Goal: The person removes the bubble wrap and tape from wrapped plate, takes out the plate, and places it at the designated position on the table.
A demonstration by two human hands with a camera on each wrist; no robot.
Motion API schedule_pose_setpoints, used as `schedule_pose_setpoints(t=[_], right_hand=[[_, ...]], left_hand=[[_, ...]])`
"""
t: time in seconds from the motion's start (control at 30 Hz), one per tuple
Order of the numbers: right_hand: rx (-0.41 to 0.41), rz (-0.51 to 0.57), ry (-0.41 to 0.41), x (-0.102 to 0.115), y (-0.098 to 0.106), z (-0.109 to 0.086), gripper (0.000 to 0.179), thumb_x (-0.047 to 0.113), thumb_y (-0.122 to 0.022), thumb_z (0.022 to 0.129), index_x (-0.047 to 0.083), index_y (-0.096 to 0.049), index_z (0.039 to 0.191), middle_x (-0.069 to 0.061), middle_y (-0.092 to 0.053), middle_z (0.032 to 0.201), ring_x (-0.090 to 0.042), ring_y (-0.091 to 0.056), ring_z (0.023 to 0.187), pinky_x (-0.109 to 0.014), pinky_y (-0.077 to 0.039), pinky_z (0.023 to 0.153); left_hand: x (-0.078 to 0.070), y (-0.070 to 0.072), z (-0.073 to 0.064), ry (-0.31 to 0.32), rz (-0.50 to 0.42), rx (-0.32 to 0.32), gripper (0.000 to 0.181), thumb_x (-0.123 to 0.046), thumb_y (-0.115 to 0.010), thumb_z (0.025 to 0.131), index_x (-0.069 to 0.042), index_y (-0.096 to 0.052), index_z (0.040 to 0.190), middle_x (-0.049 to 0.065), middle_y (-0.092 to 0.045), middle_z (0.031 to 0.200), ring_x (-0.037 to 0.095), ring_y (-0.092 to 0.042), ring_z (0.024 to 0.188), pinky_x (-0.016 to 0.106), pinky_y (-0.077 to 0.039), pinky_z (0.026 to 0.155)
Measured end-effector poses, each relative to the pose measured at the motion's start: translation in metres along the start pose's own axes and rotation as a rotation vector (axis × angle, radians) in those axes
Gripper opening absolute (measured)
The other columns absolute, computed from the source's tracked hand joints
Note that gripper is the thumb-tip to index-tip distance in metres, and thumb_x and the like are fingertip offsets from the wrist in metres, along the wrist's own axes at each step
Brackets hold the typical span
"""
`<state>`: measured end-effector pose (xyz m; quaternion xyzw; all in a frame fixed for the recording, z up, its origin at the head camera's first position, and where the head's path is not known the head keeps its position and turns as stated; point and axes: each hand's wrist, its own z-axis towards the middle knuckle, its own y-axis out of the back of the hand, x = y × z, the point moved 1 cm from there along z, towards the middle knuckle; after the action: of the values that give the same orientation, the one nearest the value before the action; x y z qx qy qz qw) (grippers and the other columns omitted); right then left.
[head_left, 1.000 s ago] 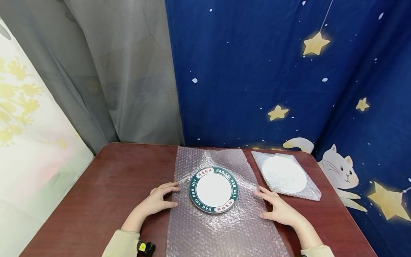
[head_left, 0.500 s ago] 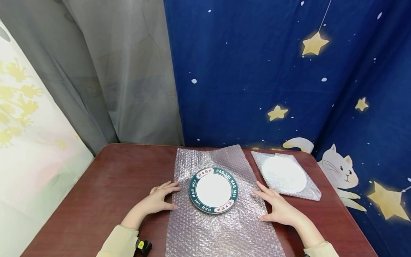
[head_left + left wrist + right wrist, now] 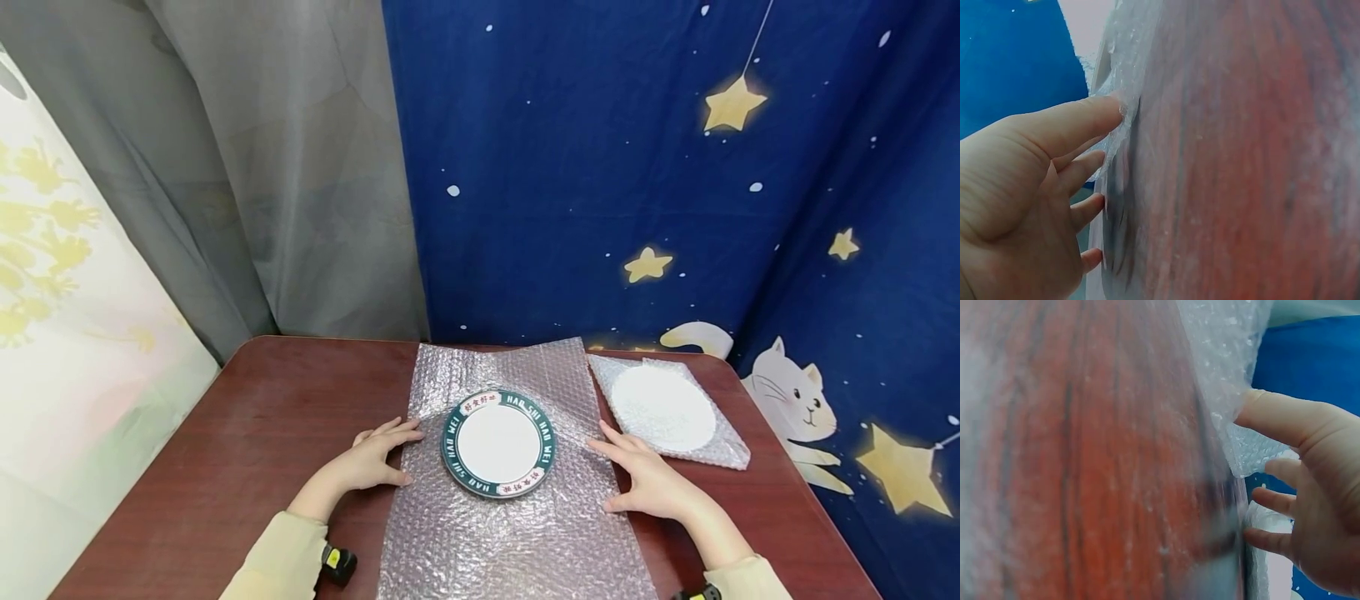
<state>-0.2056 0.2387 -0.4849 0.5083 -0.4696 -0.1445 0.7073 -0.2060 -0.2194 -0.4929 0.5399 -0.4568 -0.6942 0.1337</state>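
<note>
A round plate (image 3: 498, 446) with a white middle and a dark green lettered rim lies on a long sheet of bubble wrap (image 3: 510, 542) in the head view. At the sheet's left edge is my left hand (image 3: 371, 458), fingers spread and fingertips on the wrap. My right hand (image 3: 651, 482) mirrors it at the right edge, with its fingers loosely extended. In the left wrist view, the thumb (image 3: 1079, 122) meets the bubble wrap's border (image 3: 1132, 50). The right wrist view has the right thumb (image 3: 1279, 415) touching the wrap (image 3: 1225, 356) too.
A second, white round thing wrapped in bubble wrap (image 3: 663, 408) lies at the back right of the red-brown wooden table (image 3: 300, 408). Blue starry curtain (image 3: 555, 167) and grey curtain (image 3: 322, 183) hang behind the table. Bands with small devices (image 3: 339, 563) sit at the wrists.
The far end of the bubble wrap has flattened behind the plate, and its far right corner has shifted right, up to the wrapped thing. Both hands and the plate have barely moved.
</note>
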Motion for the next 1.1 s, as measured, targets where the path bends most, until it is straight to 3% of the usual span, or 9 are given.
schedule_pose_setpoints(t=[0.33,0.6,0.77,1.1], right_hand=[[0.070,-0.021,-0.088,0.003,0.002,0.006,0.093,0.046,-0.084,0.067,0.011,-0.044,0.144,-0.023,-0.029,0.150,-0.050,-0.024,0.133,-0.071,-0.021,0.098],[0.098,-0.046,-0.122,0.002,0.000,0.011,0.096,0.047,-0.084,0.065,0.005,-0.045,0.142,-0.024,-0.032,0.148,-0.048,-0.027,0.132,-0.072,-0.021,0.097],[0.111,-0.063,-0.139,0.001,-0.001,0.013,0.097,0.048,-0.085,0.064,0.005,-0.046,0.141,-0.023,-0.032,0.149,-0.047,-0.026,0.133,-0.072,-0.020,0.098],[0.139,-0.067,-0.176,0.010,0.000,0.015,0.093,0.040,-0.086,0.065,0.002,-0.046,0.141,-0.026,-0.029,0.149,-0.048,-0.024,0.134,-0.070,-0.021,0.100]], left_hand=[[-0.002,0.000,0.003,0.019,-0.002,0.024,0.066,-0.018,-0.078,0.078,-0.004,-0.052,0.136,0.016,-0.032,0.151,0.044,-0.016,0.139,0.068,-0.011,0.100],[-0.013,-0.002,0.005,0.099,0.047,0.022,0.067,-0.011,-0.077,0.071,-0.006,-0.054,0.134,0.015,-0.034,0.150,0.042,-0.017,0.139,0.067,-0.008,0.101],[-0.022,-0.005,0.009,0.138,0.129,-0.007,0.068,-0.008,-0.076,0.066,-0.005,-0.057,0.131,0.016,-0.036,0.148,0.040,-0.019,0.139,0.064,-0.008,0.102],[-0.039,-0.011,0.013,0.095,0.306,-0.022,0.056,-0.007,-0.076,0.064,-0.004,-0.066,0.118,0.019,-0.042,0.143,0.042,-0.025,0.136,0.066,-0.014,0.102]])
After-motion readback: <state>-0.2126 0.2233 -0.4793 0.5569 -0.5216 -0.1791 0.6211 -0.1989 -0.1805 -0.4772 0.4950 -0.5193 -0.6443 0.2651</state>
